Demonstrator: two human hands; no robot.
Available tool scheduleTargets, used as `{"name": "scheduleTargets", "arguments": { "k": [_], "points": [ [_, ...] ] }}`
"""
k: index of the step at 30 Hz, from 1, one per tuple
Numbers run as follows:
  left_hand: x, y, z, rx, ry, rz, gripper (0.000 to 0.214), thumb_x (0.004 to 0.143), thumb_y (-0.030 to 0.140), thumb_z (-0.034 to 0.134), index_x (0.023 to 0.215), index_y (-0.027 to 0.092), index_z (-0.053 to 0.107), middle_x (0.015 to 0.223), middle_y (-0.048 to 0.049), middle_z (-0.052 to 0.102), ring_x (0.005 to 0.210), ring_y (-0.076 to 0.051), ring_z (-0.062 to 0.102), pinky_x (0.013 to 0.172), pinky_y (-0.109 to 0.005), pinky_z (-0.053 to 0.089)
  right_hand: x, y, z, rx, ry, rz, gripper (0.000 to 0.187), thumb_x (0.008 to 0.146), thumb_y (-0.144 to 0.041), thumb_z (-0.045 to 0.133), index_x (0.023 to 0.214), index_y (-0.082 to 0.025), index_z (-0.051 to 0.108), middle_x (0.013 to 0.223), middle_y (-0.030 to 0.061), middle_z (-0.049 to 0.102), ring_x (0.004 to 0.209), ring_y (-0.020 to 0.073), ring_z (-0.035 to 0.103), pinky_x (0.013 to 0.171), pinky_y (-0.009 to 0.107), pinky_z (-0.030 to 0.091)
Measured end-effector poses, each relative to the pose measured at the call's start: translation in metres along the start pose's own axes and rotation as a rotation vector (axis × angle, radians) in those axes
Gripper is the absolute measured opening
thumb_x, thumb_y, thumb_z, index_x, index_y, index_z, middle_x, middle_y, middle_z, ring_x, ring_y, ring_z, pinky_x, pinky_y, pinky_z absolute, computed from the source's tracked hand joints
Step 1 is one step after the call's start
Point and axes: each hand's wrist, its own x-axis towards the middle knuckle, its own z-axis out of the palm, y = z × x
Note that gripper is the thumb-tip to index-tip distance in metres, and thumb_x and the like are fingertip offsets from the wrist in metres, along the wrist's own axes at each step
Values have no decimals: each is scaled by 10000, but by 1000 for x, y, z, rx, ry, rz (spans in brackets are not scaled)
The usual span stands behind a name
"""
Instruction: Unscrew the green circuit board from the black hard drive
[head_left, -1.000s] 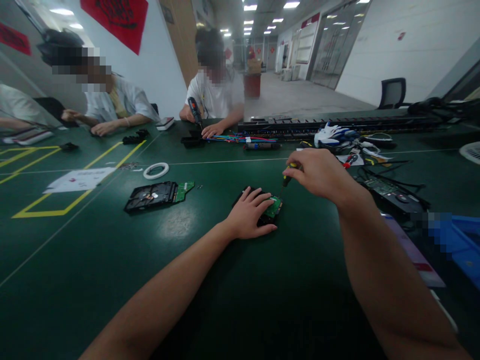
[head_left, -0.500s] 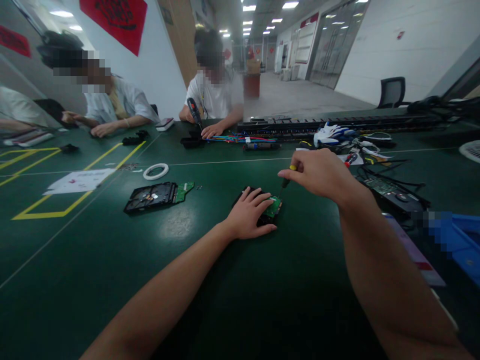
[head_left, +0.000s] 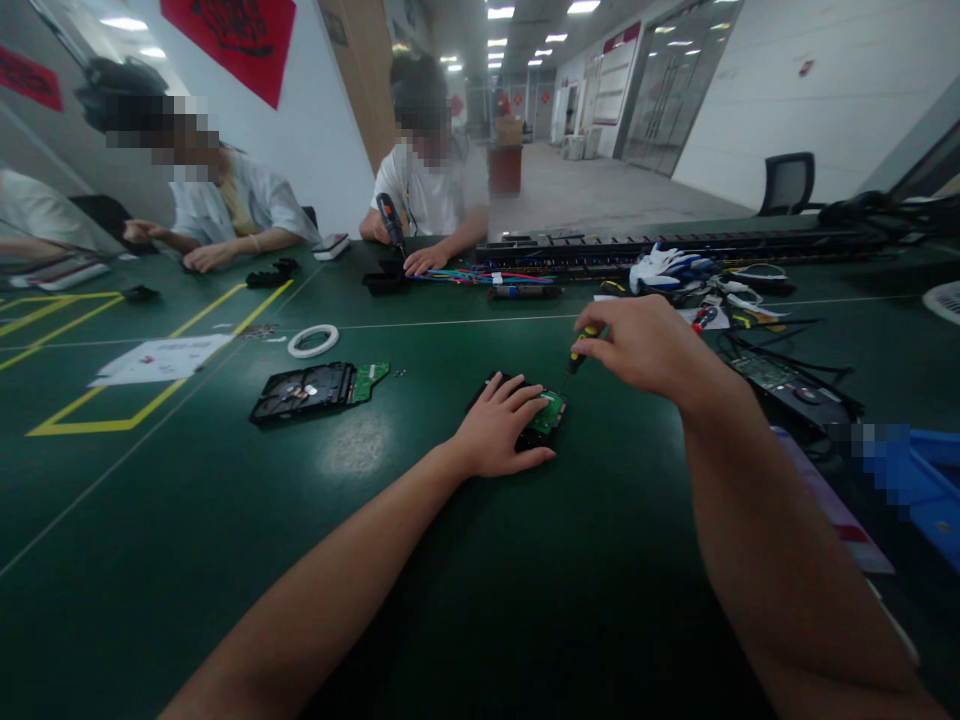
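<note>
My left hand (head_left: 499,428) lies flat with fingers spread over a black hard drive (head_left: 534,440), pressing it to the green table. A green circuit board (head_left: 551,408) shows on the drive beyond my fingertips. Between the fingers of my right hand (head_left: 626,345) is a yellow and black screwdriver (head_left: 577,356), tilted, its thin shaft pointing down at the board's right edge. Whether the tip touches a screw is too small to tell. Left of my hands lies a second hard drive (head_left: 304,393) with a green board sticking out, several tiny screws (head_left: 400,373) beside it.
A white ring (head_left: 313,341) and a paper sheet (head_left: 161,360) lie on the left. Gloves (head_left: 664,268), cables and another drive (head_left: 795,385) are on the right, near a blue bin (head_left: 926,470). Across the table a person holds a power screwdriver (head_left: 390,220).
The fingers of my right hand have loosened and shifted on the screwdriver, so more of its yellow and black handle shows. My left hand stays on the hard drive.
</note>
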Motion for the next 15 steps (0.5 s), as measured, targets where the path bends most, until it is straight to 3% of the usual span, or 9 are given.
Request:
{"name": "scheduleTargets", "arguments": {
  "k": [7, 11, 15],
  "points": [
    [0, 0, -1, 16, -2, 7, 848, 917, 779, 559, 1555, 223, 496, 1642, -111, 467, 1576, -406, 311, 1320, -657, 121, -1, 0, 0, -4, -9, 36, 273, 897, -238, 710, 1167, -200, 728, 1070, 95, 800, 958, 287, 731, 816, 380, 488],
    [0, 0, 0, 6, 1, 4, 845, 906, 775, 583, 1551, 235, 500, 1638, -111, 472, 1577, -408, 308, 1316, -666, 124, -1, -1, 2, -72, 3, 103, 261, 932, -384, 713, 1115, -199, 732, 1027, 118, 797, 937, 314, 722, 750, 382, 471],
    [0, 0, -1, 2, -6, -1, 845, 901, 776, 590, 1553, 247, 496, 1635, -107, 477, 1577, -411, 309, 1317, -665, 124, 1, -2, 4, -127, 12, 191, 368, 944, -563, 673, 1037, -217, 758, 882, 115, 779, 843, 314, 701, 693, 383, 440]
  ]
}}
